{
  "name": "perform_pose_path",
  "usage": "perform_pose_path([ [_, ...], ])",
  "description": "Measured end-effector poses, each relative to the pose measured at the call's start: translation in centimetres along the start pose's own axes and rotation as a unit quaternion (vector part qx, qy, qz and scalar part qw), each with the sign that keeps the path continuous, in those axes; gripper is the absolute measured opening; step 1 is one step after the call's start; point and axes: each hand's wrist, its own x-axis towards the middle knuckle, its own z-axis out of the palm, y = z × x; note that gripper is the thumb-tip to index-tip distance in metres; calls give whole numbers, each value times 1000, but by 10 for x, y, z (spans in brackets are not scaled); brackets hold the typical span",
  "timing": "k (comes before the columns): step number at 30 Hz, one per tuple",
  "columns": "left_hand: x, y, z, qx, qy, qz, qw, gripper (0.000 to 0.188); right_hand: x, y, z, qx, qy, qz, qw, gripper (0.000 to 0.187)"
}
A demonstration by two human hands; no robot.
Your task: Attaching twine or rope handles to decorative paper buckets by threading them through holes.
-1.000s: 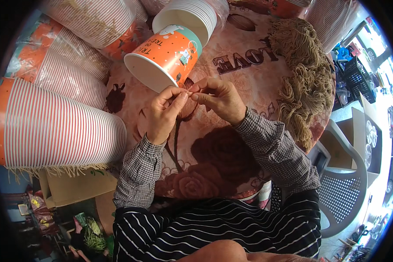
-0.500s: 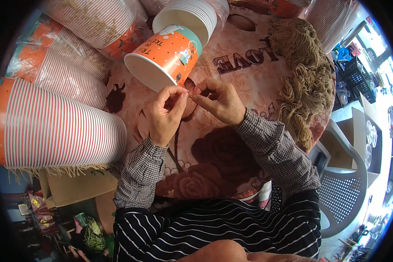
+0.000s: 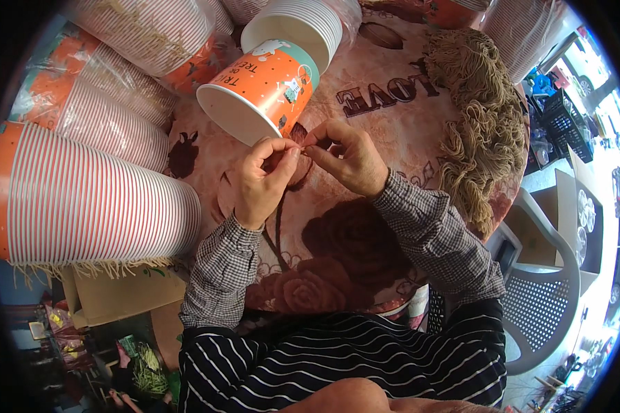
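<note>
My left hand [image 3: 260, 180] and my right hand [image 3: 351, 160] meet fingertip to fingertip just in front of an orange paper bucket [image 3: 265, 86]. Both pinch with thumb and forefinger; whatever lies between the tips is too small to make out. The bucket rests on its side, its white mouth angled toward me, with teal and cartoon prints on its wall. Its near rim comes close to my fingertips. Behind it, a nested stack of white-rimmed paper buckets [image 3: 332, 31] lies tipped over. Off to the right a heap of tan strings [image 3: 479, 131] spreads along the table's edge.
A long stack of nested buckets [image 3: 103, 196] lies at the left, tan strings fringing its underside. Plastic-wrapped bucket stacks [image 3: 151, 34] crowd the far left. The round table wears a floral cloth [image 3: 386, 144]. A grey plastic chair [image 3: 541, 303] and black crate [image 3: 566, 124] stand at right.
Both hands keep their pinch, with only a slight shift of the fingertips. The bucket and the string heap stay where they were.
</note>
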Motion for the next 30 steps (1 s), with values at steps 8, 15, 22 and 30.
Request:
perform_pose_path([
  [8,5,-7,-9,-256,-89,-206,940,17,0,3,2,6,-3,-29,1000,12],
  [15,6,-19,-13,-388,-94,-220,890,16,2,4,1,207,-19,105,973,15],
  [22,7,-15,-7,-375,-38,-204,904,14,0,7,1,164,-39,44,985,19],
  [30,3,-14,-3,-288,-30,-170,942,16,-1,9,4,134,-22,63,989,17],
])
